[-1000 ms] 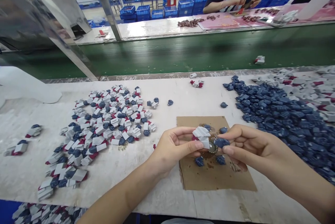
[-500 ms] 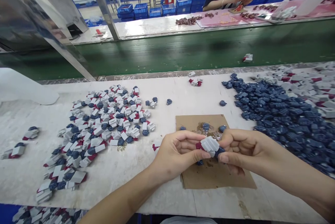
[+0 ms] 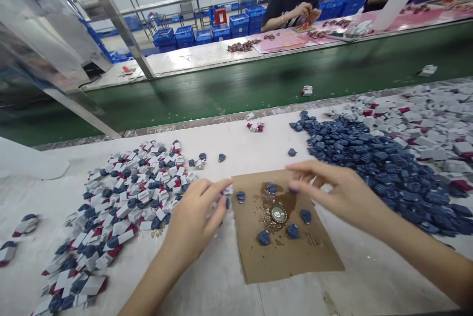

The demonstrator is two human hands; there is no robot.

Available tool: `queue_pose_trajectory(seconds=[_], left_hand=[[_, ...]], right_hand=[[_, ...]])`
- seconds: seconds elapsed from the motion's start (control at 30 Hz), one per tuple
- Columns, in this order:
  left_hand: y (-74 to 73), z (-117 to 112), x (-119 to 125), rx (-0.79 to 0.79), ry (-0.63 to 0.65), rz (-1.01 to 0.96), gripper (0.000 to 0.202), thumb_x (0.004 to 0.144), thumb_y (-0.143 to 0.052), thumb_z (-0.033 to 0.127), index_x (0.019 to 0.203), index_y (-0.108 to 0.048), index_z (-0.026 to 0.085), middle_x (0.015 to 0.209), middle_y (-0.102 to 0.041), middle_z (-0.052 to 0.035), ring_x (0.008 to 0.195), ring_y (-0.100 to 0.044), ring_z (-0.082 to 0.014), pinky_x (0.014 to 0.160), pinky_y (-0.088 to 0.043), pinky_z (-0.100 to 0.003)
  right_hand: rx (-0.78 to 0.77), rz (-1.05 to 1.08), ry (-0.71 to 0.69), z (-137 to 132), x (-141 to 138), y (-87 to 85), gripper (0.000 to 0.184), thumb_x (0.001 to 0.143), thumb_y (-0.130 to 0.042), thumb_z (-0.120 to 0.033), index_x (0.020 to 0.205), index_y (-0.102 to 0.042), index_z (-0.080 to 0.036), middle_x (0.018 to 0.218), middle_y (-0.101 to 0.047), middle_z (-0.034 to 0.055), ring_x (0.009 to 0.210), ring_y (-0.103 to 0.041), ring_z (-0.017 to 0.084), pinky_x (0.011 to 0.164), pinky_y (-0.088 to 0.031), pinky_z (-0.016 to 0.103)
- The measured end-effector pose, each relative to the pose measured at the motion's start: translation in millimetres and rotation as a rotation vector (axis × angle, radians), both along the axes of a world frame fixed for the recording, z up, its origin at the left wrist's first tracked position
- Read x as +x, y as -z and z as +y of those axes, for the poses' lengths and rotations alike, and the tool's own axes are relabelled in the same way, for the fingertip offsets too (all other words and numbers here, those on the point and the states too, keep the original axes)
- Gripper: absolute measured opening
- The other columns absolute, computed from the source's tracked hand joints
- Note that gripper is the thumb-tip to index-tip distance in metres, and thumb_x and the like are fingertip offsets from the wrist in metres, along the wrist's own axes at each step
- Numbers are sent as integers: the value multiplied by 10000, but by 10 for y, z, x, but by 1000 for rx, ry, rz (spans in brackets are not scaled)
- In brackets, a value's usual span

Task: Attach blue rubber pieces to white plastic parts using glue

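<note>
At the left edge of the brown cardboard (image 3: pixel 254 266), my left hand (image 3: pixel 197 217) is closed round a small grey-and-blue plastic part (image 3: pixel 228 193), blurred and partly covered by the fingers. My right hand (image 3: pixel 332 185) is over the cardboard's upper right side, thumb and fingers apart. Its fingertips are close to a dark blue ribbed piece (image 3: pixel 294 189); contact is unclear. A pale patch shows between its fingers, too covered to name. Several such blue pieces (image 3: pixel 292 231) lie around a round dark cap-like disc (image 3: pixel 278 214) in a wet, shiny patch.
Left, a heap of joined grey, blue and maroon parts (image 3: pixel 129 197) spreads over the white table (image 3: pixel 207 276). Right are piles of blue pieces (image 3: pixel 377 158) and grey-maroon parts (image 3: pixel 436 128). A green conveyor belt (image 3: pixel 221 89) runs behind; a co-worker (image 3: pixel 284 8) sits across it.
My hands have parted: the left moved left with the grey-and-blue part, while the right let go and moved up toward a blue piece. The camera view has shifted, uncovering the cardboard's middle.
</note>
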State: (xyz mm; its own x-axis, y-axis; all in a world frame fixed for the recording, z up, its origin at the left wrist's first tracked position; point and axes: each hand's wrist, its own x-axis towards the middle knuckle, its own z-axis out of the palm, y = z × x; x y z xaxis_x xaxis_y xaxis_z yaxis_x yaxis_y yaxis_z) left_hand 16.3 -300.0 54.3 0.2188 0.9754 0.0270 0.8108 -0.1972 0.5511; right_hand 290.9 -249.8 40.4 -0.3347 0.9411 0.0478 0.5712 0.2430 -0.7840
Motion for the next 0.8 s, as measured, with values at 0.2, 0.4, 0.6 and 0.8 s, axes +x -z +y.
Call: queue_pose_trajectory(seconds=[0.2, 0.4, 0.6, 0.8], left_hand=[[201, -240, -274, 336, 54, 685, 569, 866, -569, 502, 1312, -584, 149, 1461, -480, -240, 1364, -402, -447, 987, -459, -597], [-283, 262, 33, 396, 79, 675, 662, 919, -468, 538, 1447, -423, 141, 1524, -422, -212, 1430, -331, -396, 1092, -360, -572], [-326, 2118, 1212, 140, 116, 323, 541, 954, -486, 347, 1443, -422, 124, 1501, -467, -176, 1352, -457, -319, 1093, -378, -417], [119, 3357, 2093, 129, 129, 274, 385, 942, -564, 351, 1290, -557, 187, 1352, -567, -128, 1167, -587, -271, 970, -495, -503]], right_hand=[[357, -604, 124, 656, 301, 288, 269, 970, -459, -373, 972, -652, -187, 759, -687, 93, 611, -652, 223, 427, -390, 275], [368, -622, 125, 683, 116, 413, 112, 918, -513, -185, 828, -568, -222, 850, -678, 71, 758, -662, 238, 501, -400, 275], [333, -610, 108, 667, 122, 259, 223, 863, -477, 15, 926, -607, -155, 866, -698, 108, 857, -680, 249, 599, -473, 286], [336, -542, 105, 749, 133, 205, 255, 828, -529, 60, 929, -654, -138, 916, -709, 108, 863, -692, 213, 604, -519, 251]])
